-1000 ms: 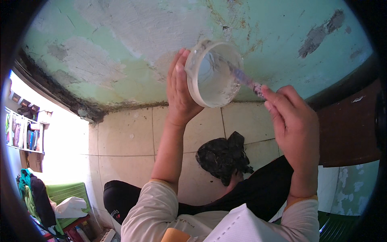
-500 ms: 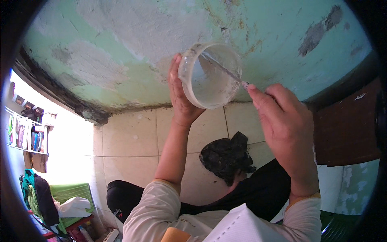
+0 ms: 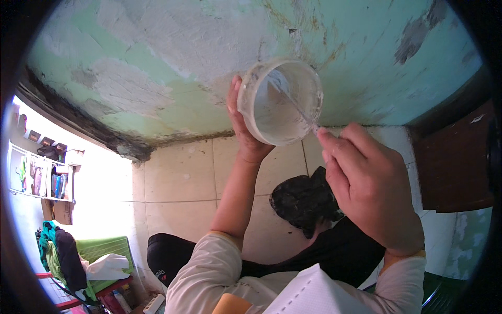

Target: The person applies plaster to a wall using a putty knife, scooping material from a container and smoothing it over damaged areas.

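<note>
My left hand (image 3: 242, 120) grips a translucent plastic tub (image 3: 281, 132) by its side, tilted so its opening faces me, with whitish residue inside. My right hand (image 3: 366, 183) holds a thin tool (image 3: 297, 106) with a whitish-smeared shaft, its far end down inside the tub. The fingers cover most of its handle, and I cannot make out the tip's shape. Just beyond the tub is a pale green wall (image 3: 193, 104) with rough white patches. Below my hands a crumpled black plastic bag (image 3: 295, 201) lies on the tiled floor (image 3: 178, 178), by my bare foot.
A dark brown wooden panel (image 3: 455, 162) stands at the right. At the far left are a white shelf (image 3: 42, 178) with assorted items and a green plastic chair (image 3: 104, 246) heaped with clothes. My black-trousered legs (image 3: 172, 251) are folded on the floor beneath me.
The view has shifted slightly. My right hand has moved leftward toward the tub, pushing the tool further across its inside. The tub sits a little lower in the picture, still in my left hand.
</note>
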Motion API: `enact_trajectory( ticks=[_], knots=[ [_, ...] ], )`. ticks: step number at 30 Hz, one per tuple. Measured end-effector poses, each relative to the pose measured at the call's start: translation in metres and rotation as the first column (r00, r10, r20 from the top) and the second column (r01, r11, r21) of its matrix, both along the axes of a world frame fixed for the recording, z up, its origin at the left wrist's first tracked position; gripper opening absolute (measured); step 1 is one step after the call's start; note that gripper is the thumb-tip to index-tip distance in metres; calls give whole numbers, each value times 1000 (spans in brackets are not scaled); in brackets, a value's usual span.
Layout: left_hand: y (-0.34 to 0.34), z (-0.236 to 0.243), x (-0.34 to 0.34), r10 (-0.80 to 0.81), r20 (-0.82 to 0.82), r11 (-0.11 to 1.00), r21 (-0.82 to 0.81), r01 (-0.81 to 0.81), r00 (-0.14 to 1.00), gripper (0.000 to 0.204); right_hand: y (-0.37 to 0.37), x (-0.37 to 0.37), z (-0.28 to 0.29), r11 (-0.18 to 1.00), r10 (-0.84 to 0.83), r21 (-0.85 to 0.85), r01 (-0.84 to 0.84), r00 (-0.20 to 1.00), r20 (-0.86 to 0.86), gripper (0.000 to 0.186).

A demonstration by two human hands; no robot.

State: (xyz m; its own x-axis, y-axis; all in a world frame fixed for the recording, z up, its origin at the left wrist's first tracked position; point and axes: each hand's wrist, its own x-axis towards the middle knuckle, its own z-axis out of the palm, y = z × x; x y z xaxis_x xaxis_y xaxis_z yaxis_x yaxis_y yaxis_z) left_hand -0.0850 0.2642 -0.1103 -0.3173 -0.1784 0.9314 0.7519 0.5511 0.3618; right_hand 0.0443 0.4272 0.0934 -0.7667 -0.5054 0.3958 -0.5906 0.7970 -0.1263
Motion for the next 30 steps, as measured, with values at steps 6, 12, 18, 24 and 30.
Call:
enact_trajectory(
  ticks=[6, 12, 18, 24, 30],
  knots=[
    [4, 5, 2, -31, 27, 997, 65, 29, 999, 124, 0, -2, -6, 996, 8, -84, -3, 999, 54, 27],
    [2, -5, -6, -120, -36, 980, 157, 124, 992, 123, -4, 2, -9, 991, 39, -129, -23, 991, 128, 26],
    [-9, -13, -21, -230, -133, 955, 162, 250, 964, 126, -7, 3, -12, 971, 78, -236, -29, 977, 199, 25],
    [-18, -18, -29, -162, -218, 972, 133, 194, 962, 128, -11, 2, -14, 928, 149, -371, -32, 945, 292, 25],
    [-11, -6, -5, 89, 10, 986, 140, -90, 996, 116, -12, -3, -14, 918, 161, -395, -26, 936, 312, 23]
  ],
)
